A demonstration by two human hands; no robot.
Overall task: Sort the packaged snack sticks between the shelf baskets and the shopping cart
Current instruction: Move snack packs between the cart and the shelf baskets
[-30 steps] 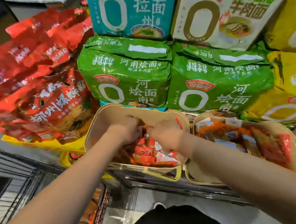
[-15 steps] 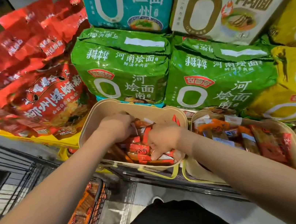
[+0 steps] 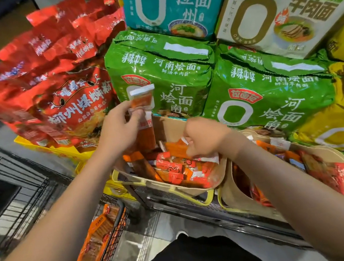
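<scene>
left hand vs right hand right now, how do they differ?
The left hand is raised above the beige basket, pinching snack sticks that hang upright; the right hand is down in that basket, fingers curled into the pile. What the right hand holds is hidden. Both are bare and over the same basket.

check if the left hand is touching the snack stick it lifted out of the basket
Touching. The head view shows the left hand pinching the snack stick near its top, thumb and fingers closed on the wrapper, holding it upright above the basket.
</scene>
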